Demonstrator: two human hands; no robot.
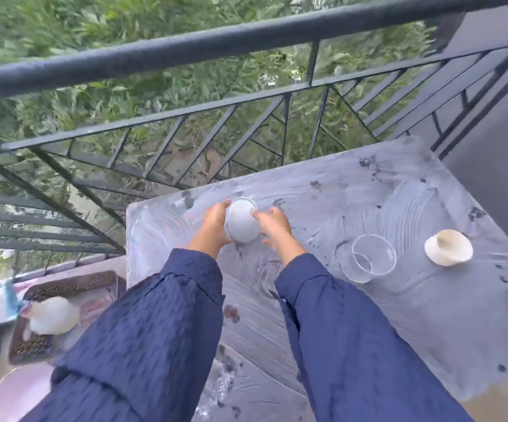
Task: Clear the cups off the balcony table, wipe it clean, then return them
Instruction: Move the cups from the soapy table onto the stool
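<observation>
White cup (243,224) between both hands, on table (399,300)

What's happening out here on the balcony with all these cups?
A person in a blue jacket has both hands around a clear cup near the far edge of the table, the left hand on one side and the right hand on the other. The tabletop shows wipe streaks and dark spots. A second clear cup and a cream-coloured cup already stand on it to the right. Another cream-coloured piece sits on a tray beside the table.
</observation>
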